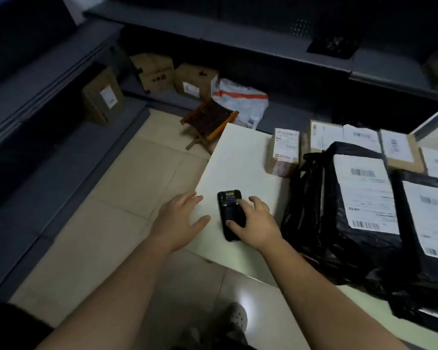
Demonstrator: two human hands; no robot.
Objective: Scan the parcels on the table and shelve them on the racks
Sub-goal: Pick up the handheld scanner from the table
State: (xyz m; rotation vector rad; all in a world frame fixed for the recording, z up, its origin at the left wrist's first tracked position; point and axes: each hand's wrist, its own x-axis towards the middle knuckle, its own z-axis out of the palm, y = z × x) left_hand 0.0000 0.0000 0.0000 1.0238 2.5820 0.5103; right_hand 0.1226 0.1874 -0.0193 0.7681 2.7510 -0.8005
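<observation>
Parcels fill the right part of the white table (pixel 238 160). Two black poly-bag parcels lie flat at the near side, one (pixel 339 210) just beside the other (pixel 427 223), each with a white shipping label facing up. Their long axes run away from the person. Behind them sit a small cardboard box (pixel 285 152) and a row of labelled cartons (pixel 400 152).

A black handheld scanner (pixel 229 198) lies flat on the bare left part of the table. Its long axis points away from the person and leans slightly left, and its scan head is at the far end.

The right hand (pixel 256 223) arches over the scanner with bent, spread fingers. The thumb and index finger touch it, but I cannot tell whether they grip it. The left hand (pixel 180 218) is spread wide at the table's left edge and holds nothing.

On the floor beyond the table stands a wooden folding stool (pixel 209 120). The dark racks (pixel 238 39) hold brown boxes (pixel 195 80) and a white mailer bag (pixel 240 99) on the lowest shelf.
</observation>
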